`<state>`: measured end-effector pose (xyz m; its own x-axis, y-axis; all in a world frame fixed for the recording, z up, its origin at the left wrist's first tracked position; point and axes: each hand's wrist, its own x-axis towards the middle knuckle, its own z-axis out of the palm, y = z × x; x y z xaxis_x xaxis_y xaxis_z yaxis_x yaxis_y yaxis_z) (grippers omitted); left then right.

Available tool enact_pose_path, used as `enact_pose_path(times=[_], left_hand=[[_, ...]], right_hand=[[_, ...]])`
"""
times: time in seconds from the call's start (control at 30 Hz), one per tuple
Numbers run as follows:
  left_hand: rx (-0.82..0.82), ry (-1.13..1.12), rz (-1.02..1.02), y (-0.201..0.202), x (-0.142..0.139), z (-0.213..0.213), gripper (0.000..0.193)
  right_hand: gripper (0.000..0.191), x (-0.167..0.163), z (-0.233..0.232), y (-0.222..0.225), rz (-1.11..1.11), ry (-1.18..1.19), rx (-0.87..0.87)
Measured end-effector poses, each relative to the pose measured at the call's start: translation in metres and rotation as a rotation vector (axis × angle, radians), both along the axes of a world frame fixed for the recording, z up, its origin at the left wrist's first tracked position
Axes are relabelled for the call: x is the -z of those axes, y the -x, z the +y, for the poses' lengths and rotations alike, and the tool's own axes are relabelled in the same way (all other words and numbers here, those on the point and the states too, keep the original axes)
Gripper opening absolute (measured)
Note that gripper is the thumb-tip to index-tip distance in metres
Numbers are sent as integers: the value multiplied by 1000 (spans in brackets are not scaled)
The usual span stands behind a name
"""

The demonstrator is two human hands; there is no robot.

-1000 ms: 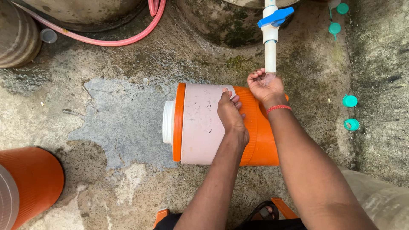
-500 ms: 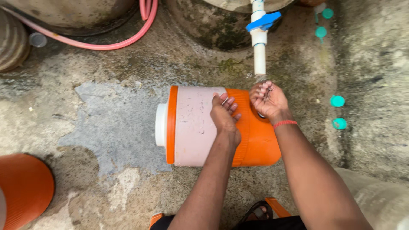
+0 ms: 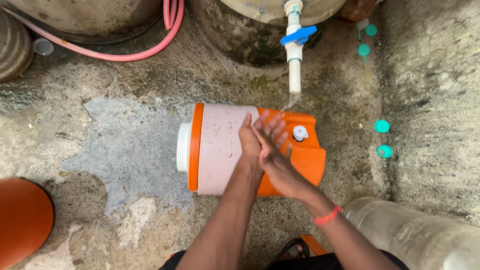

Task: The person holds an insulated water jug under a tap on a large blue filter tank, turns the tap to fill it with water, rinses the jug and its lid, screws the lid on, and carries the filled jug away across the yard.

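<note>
Both of my hands have come together since the earlier view, where the left rested on the jug and the right was cupped under the pipe; now my left hand [image 3: 251, 142] and right hand [image 3: 272, 150] are pressed palm to palm, fingers straight and lightly fanned, holding nothing. They meet just over the jug [image 3: 220, 148], an orange and pale drum lying on its side on the wet concrete floor [image 3: 125, 150], its white neck pointing left and its small white spout [image 3: 299, 133] facing up; whether my hands touch its side, I cannot tell. Water falls in a thin stream from the white pipe [image 3: 294, 70], below the blue tap handle [image 3: 298, 35], and lands near my fingertips. Step in hand, as I judge it: rubbing my hands under the flow, with the jug waiting. Next move calls for parting my palms and setting them back on the jug's curved wall, firmly, since it can roll.
</note>
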<state>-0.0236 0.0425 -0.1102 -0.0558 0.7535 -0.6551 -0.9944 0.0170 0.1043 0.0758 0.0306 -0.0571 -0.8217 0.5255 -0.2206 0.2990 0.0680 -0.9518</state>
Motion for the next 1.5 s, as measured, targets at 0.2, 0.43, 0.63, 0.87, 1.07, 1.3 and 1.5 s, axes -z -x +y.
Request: enact_pose_path(times=[0.2, 0.43, 0.63, 0.87, 1.07, 1.3, 1.5], left_hand=[[84, 146, 501, 20, -6, 3, 67], [1112, 866, 1613, 45, -5, -26, 73], [1193, 824, 1682, 38, -14, -27, 75], [1176, 659, 1788, 47, -5, -30, 76], [1206, 449, 2007, 51, -5, -31, 78], [1064, 87, 2089, 46, 3, -31, 53], [915, -34, 2015, 43, 17, -30, 49]], right_hand=[[88, 43, 22, -4, -137, -579, 1], [85, 62, 42, -20, -824, -838, -326], [91, 44, 68, -33, -1209, -572, -192], [96, 41, -3, -1, -1115, -664, -160], [57, -1, -12, 10, -1025, -470, -375], [62, -8, -21, 21, -967, -219, -547], [39, 5, 47, -2, -962, -420, -85]])
